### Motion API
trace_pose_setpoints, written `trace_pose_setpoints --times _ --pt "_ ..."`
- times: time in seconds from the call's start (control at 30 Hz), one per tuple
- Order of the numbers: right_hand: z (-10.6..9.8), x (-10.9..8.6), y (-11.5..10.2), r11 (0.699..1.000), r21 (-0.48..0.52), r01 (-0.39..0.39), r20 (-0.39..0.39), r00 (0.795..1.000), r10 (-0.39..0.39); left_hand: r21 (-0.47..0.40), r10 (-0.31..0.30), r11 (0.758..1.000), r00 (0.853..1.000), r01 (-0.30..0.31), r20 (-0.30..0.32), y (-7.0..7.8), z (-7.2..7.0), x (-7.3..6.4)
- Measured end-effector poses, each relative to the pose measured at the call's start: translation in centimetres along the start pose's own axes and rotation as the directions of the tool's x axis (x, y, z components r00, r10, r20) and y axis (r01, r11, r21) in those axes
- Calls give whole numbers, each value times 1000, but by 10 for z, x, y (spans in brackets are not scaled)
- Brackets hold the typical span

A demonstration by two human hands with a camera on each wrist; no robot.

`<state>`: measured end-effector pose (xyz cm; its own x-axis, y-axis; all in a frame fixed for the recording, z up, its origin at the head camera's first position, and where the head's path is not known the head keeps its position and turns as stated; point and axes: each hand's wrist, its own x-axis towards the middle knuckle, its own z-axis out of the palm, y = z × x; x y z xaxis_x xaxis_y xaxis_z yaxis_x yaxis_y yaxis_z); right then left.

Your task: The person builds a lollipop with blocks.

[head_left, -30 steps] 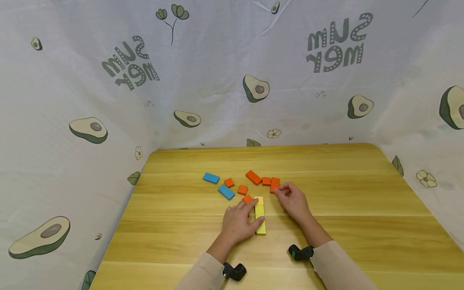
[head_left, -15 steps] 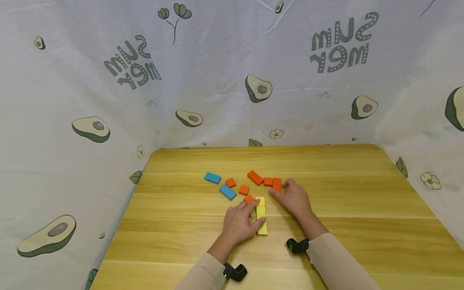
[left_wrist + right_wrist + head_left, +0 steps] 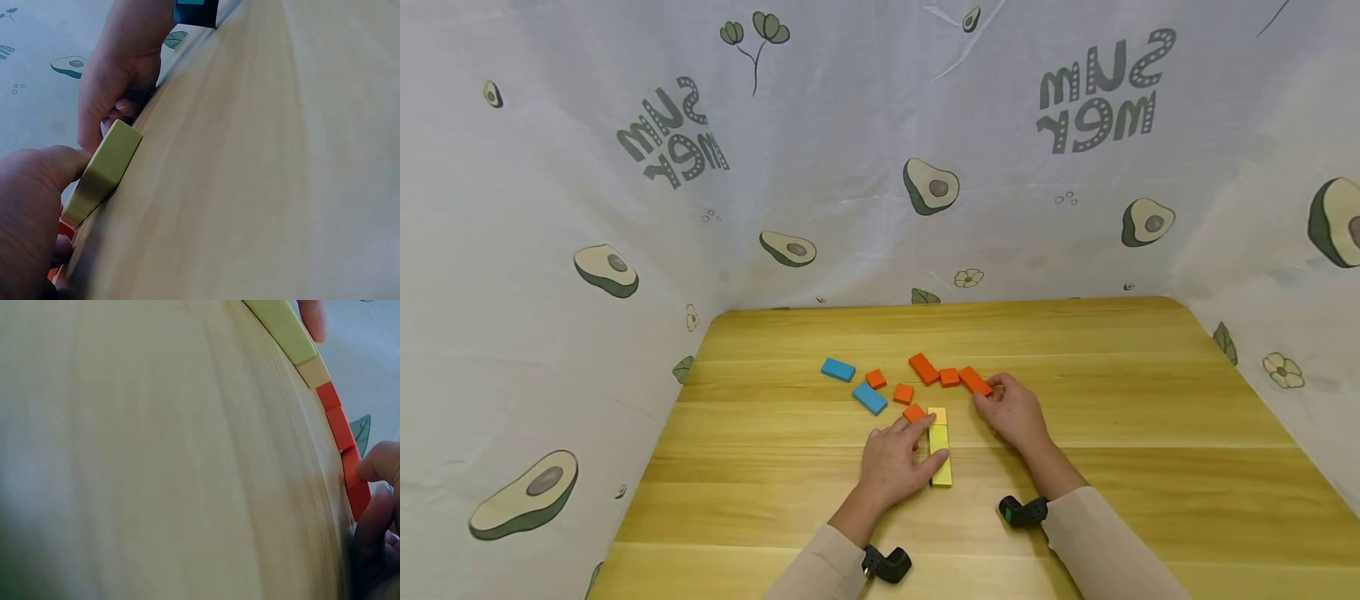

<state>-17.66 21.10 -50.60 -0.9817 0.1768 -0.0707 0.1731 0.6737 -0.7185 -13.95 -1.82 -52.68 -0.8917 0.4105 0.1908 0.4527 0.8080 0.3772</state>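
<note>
My left hand (image 3: 895, 460) lies beside a row made of a long yellow block (image 3: 940, 455) and a small pale yellow block (image 3: 940, 414). Its index fingertip rests on the pale block and its thumb touches the long one, also seen in the left wrist view as a yellow block (image 3: 106, 169). My right hand (image 3: 1013, 417) pinches the near right end of an orange rectangular block (image 3: 974, 382) between thumb and fingers. In the right wrist view, the thumb and a finger are at the orange block (image 3: 357, 497). A small orange block (image 3: 914, 412) sits by the left index finger.
Beyond the hands lie another orange rectangular block (image 3: 923, 368), a small orange block (image 3: 950, 377) close to the pinched one, and two blue blocks, the nearer blue block (image 3: 869, 398) beside small orange squares. A patterned cloth (image 3: 850, 167) hangs behind the wooden table (image 3: 760, 467).
The right hand has shifted from beside the orange rectangular block to its near end. That block has turned from nearly upright in view to slanting down rightward. The left hand stays in place.
</note>
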Motion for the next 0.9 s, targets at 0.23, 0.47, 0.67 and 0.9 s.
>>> trace_pose_setpoints --times 0.23,0.47,0.67,0.9 --pt "-3 2 -1 1000 14 -27 62 998 26 -9 4 1000 1000 -4 -10 -1 2 1" --pt "-8 4 1 999 8 -31 92 995 30 -16 0 1000 1000 -1 -17 -1 2 1" --pt "-10 5 6 998 55 -41 96 995 35 -18 -2 1000 1000 2 -11 -1 3 -1" --pt "-9 5 11 994 109 -33 94 995 23 -19 -3 1000 1000 3 -16 -2 2 -4"
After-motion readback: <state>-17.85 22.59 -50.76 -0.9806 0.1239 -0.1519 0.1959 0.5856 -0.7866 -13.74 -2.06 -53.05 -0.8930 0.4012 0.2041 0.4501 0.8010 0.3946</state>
